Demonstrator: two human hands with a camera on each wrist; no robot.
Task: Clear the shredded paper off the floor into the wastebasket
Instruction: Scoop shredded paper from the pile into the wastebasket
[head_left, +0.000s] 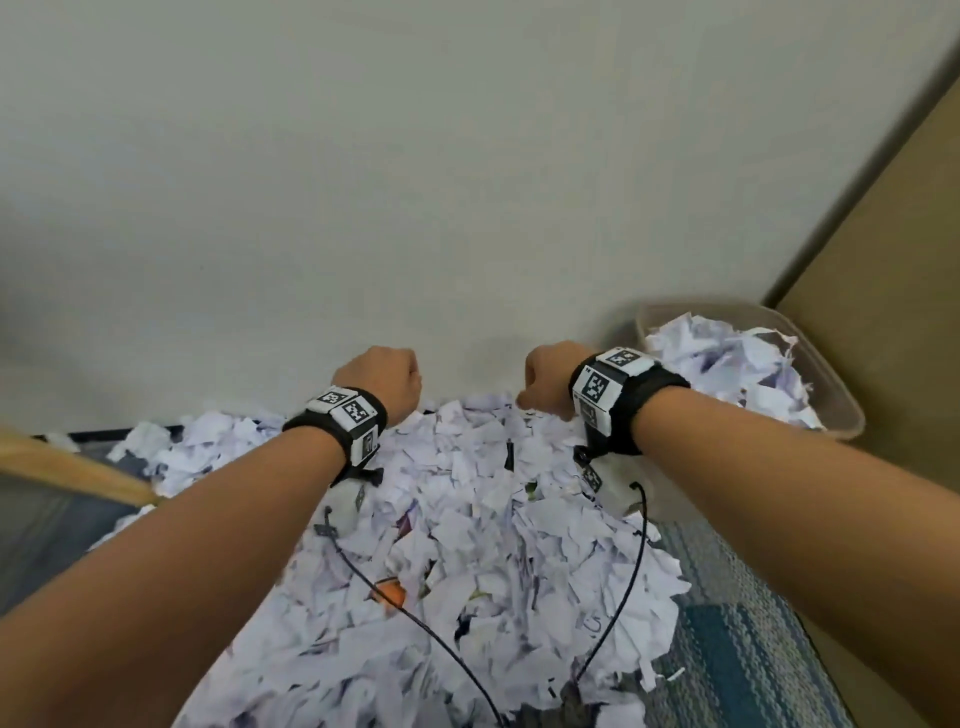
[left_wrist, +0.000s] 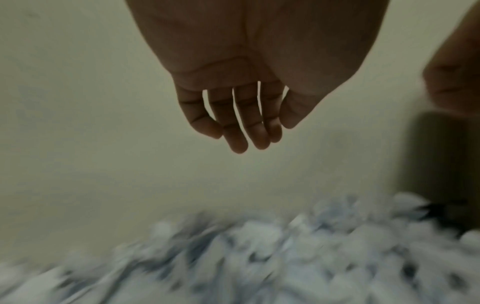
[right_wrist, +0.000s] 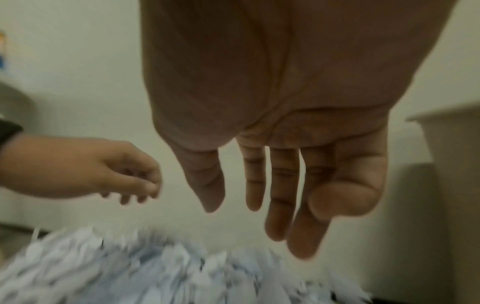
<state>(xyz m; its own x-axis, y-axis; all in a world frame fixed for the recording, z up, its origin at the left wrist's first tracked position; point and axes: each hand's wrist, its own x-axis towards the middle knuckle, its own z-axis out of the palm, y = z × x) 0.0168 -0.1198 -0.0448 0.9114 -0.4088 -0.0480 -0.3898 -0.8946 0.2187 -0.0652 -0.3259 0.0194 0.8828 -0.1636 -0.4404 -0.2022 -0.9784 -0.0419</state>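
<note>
A big heap of white shredded paper (head_left: 467, 545) covers the floor against the wall. A translucent wastebasket (head_left: 831, 384) at the right holds more shreds. My left hand (head_left: 384, 382) hangs above the far edge of the heap, fingers (left_wrist: 241, 123) straight and pointing down, holding nothing. My right hand (head_left: 550, 382) hangs beside it, nearer the wastebasket, fingers (right_wrist: 283, 195) also extended downward and empty. Both hands are above the paper (left_wrist: 259, 257) without touching it. The heap (right_wrist: 155, 271) is blurred in both wrist views.
A plain pale wall (head_left: 415, 182) stands just behind the heap. A tan panel (head_left: 893, 260) rises at the right behind the wastebasket. A wooden stick (head_left: 78, 470) lies at the left. Blue patterned carpet (head_left: 737, 649) shows at the right of the heap.
</note>
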